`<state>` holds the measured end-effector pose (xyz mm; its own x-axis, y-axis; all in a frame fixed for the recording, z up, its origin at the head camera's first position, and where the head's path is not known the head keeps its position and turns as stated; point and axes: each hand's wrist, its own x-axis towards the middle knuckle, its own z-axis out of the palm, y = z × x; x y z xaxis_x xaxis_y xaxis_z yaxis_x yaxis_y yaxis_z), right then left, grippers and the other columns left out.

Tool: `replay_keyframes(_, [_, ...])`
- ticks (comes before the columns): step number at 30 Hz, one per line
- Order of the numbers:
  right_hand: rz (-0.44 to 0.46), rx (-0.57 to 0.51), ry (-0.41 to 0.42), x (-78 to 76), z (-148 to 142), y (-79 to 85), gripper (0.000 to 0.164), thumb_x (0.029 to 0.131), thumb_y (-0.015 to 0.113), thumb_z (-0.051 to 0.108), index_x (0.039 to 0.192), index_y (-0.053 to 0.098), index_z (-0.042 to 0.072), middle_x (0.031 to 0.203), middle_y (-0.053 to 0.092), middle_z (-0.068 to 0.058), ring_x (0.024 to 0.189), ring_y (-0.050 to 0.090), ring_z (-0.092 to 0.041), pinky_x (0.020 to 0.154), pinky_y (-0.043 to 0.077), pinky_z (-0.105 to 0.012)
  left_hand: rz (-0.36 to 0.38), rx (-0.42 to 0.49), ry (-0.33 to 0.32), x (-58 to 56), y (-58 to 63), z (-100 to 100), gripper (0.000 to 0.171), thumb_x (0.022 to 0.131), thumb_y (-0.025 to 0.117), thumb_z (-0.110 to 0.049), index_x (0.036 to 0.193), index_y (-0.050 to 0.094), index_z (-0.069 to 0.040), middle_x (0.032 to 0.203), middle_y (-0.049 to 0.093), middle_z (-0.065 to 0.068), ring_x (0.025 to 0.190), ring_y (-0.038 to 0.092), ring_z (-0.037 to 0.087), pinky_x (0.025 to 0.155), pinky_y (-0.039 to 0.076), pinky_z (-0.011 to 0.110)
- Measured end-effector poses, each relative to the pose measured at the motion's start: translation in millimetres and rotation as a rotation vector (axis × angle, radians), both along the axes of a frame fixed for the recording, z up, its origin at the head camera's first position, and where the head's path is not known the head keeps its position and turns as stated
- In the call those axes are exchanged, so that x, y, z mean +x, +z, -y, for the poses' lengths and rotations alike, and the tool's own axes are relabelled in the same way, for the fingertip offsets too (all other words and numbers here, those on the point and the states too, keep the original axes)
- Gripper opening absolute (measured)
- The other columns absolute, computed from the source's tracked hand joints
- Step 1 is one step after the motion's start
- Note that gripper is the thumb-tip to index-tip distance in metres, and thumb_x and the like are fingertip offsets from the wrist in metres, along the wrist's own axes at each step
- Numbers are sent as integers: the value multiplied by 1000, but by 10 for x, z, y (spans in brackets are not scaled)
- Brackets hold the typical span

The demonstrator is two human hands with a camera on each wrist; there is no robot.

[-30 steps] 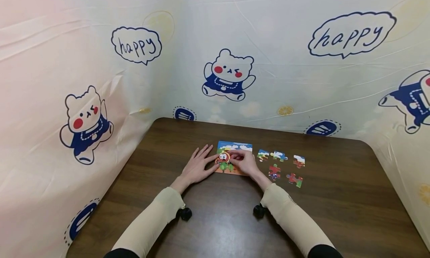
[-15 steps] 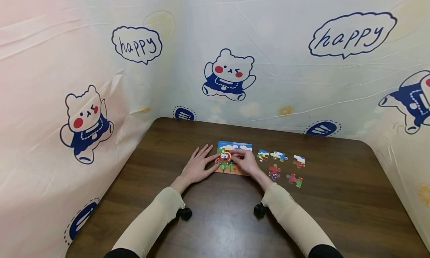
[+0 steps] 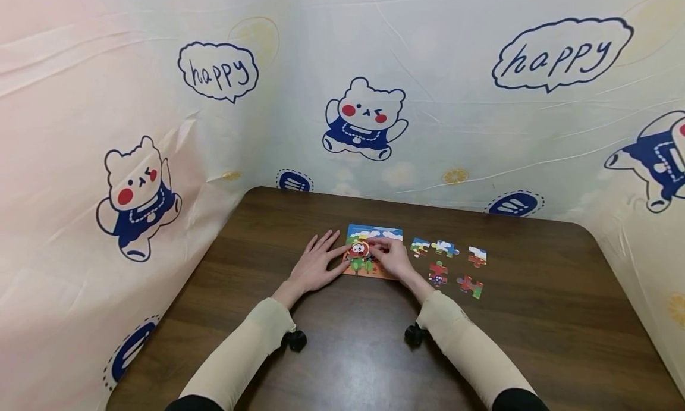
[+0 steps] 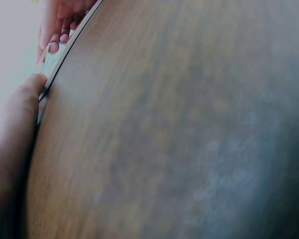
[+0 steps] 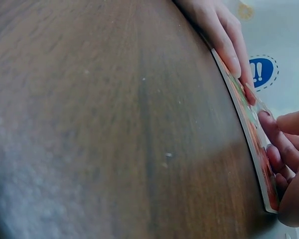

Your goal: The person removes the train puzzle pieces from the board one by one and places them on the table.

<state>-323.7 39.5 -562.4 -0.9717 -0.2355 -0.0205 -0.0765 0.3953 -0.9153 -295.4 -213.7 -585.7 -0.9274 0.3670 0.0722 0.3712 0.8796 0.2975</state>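
In the head view a picture puzzle board [image 3: 369,228] with blue sky and clouds lies on the table. Over its left half, my right hand [image 3: 393,260] pinches a puzzle piece [image 3: 358,248] showing a red cartoon face. The right wrist view has this piece [image 5: 260,106] tilted up off the board, between thumb and fingertips. My left hand [image 3: 313,267] lies spread at the board's left side, fingers mostly straight. Its thumb and index fingertip touch the board's edge and come close to the piece; whether they touch the piece I cannot tell. The right hand covers the board's right half.
Several loose puzzle pieces lie right of the board, among them a sky piece [image 3: 445,248], a white-and-red piece [image 3: 477,256] and a red-and-green piece [image 3: 470,286]. The brown wooden table [image 3: 342,351] meets a printed curtain [image 3: 455,131] behind and at the sides.
The red-faced piece has shifted slightly to the right and changed its tilt a little in the right hand. The left hand and the loose pieces have stayed where they were.
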Motion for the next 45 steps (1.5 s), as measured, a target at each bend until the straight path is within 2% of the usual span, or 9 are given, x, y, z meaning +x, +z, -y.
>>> replay_keyframes(3, [12,8,9,0,-9,9,30,109,69,15,137,78,6,118,82,-18,112,75,-30,95,59,-37,0,5,-5,3,9,-1,63,110,51,-65,165,52,-34,184,28,7,174,19,31,141,10,63])
replay_keyframes(9, [10,12,62,-18,-24,4,43,100,82,12,141,74,3,108,81,-18,91,73,-17,79,54,-23,1,9,-9,3,11,-2,63,110,50,-64,166,51,-35,184,28,7,174,19,31,141,10,63])
replay_keyframes(13, [-13,15,53,-14,-14,-6,46,95,86,7,139,75,1,103,81,-18,86,72,-13,77,55,-21,1,9,-4,1,6,-1,63,110,49,-65,166,50,-36,184,28,6,174,19,30,141,10,62])
replay_keyframes(23, [0,-39,20,-8,-9,37,40,97,84,7,136,77,1,102,82,-17,87,72,-15,78,58,-24,-12,16,-4,-7,11,12,61,111,49,-65,166,49,-39,184,28,6,174,19,31,141,11,63])
replay_keyframes(35, [38,-90,26,35,-186,161,46,100,81,8,144,71,2,107,84,-20,96,78,-21,72,56,-23,-22,11,-15,24,-26,-7,62,111,49,-65,166,50,-39,184,29,7,174,20,31,140,13,63])
replay_keyframes(41, [47,-90,6,94,-366,231,45,100,82,11,143,72,2,108,84,-17,103,76,-21,80,57,-22,-24,12,-11,6,-35,-9,62,110,49,-66,166,50,-39,184,28,6,174,19,30,141,12,63])
replay_keyframes(45, [42,-52,-17,162,-513,244,43,100,82,12,141,73,3,106,85,-14,104,75,-18,85,55,-22,-13,7,-6,1,-31,-2,63,110,49,-67,167,48,-40,184,27,5,174,18,29,141,11,62])
